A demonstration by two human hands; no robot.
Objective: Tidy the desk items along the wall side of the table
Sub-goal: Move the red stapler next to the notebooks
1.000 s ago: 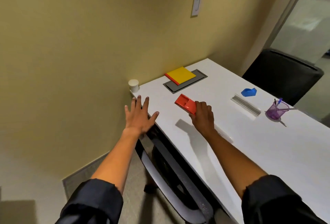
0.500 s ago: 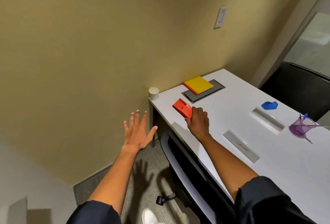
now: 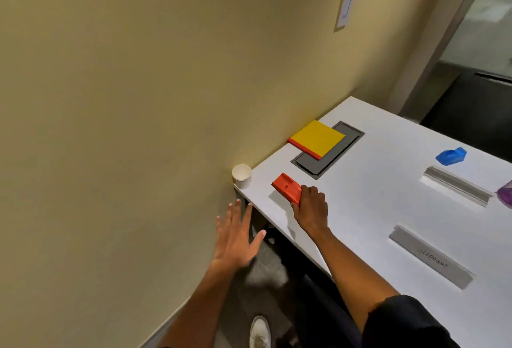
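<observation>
A grey strip (image 3: 430, 257) on the white bench (image 3: 374, 203) read "ELEPHANT". The right hand (image 3: 310, 209) had its grip clamped on the near end of a flat red plastic block (image 3: 286, 188). Beyond it stood a white paper cup (image 3: 241, 176) at the wall. The left hand (image 3: 235, 237) hovered off the bench, fingers spread apart.

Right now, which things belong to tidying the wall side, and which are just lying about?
In the job:
right hand, gripping the red block
yellow pad
white cup

Lying about:
blue piece
two grey nameplates
left hand, off the table
</observation>
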